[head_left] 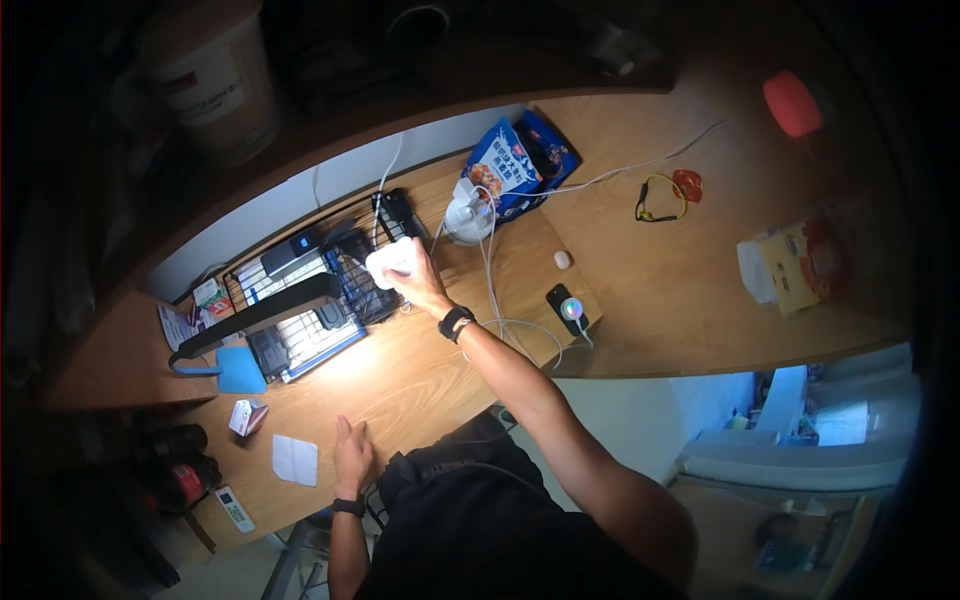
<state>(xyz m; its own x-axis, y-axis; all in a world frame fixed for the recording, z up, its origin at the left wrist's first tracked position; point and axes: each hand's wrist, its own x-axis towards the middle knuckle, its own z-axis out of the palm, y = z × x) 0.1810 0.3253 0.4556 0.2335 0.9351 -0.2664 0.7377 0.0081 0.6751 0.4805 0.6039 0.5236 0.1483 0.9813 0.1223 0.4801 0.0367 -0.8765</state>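
Observation:
My right hand [422, 278] reaches out over the wooden desk, its fingers closed around a smooth white object [385, 263] whose kind I cannot make out. Directly beside it is a black wire rack [365, 285] with several dark items and papers in it. My left hand [352, 455] rests on the desk near its front edge, fingers stretched out and holding nothing. A folded white cloth or tissue [295, 460] lies just left of that hand. Further left stands a small box [248, 417].
A desk lamp [260, 318] with a blue base [241, 371] lights the desk. White cables trail from a round white socket tower [466, 215] beside a blue snack bag [505, 165]. To the right lie a phone [558, 298], a yellow-black loop [660, 200] and a tissue pack [795, 265]. A shelf overhangs.

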